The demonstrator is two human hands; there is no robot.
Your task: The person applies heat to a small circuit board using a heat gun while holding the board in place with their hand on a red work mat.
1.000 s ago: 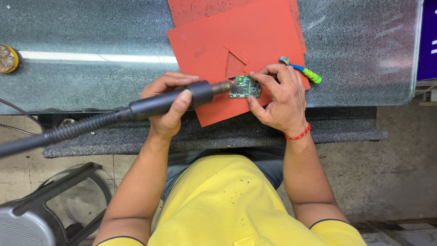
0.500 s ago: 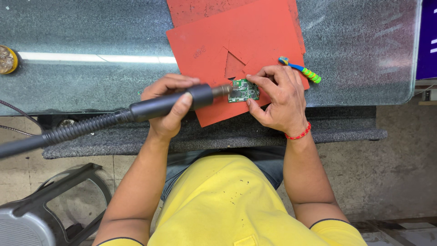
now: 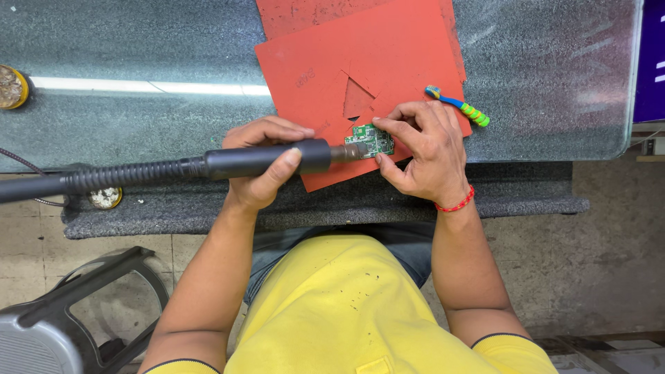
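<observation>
Circuit board [image 3: 370,140], small and green, lies on the near edge of the lower red mat [image 3: 388,66], and everything else is placed from that board. The right hand [image 3: 426,149] curls partly closed around the board's right side, with thumb and fingertips pressing its edges to pin it flat on the mat. The left hand [image 3: 263,163], to the left of the board, is wrapped fully closed around the black handle of a hot-air tool [image 3: 267,158], thumb lying over the top of the barrel. The tool's long axis runs nearly level from left to right, its ribbed black hose [image 3: 104,178] trailing off to the left and its metal nozzle pointing right, the tip at the board's left edge; whether it touches cannot be told. The board's own longer side also runs roughly left to right, tilted slightly. Counted: one board, one hot-air tool, two red mats overlapping, the second mat [image 3: 305,10] showing behind the first and farther from the person than the board, and one toothbrush [image 3: 457,105] with a blue and green handle lying up and to the right of the board, just beyond the right hand's knuckles. A red thread bracelet [image 3: 454,204] circles the right wrist. The grey counter [image 3: 554,69] carries the mats.
</observation>
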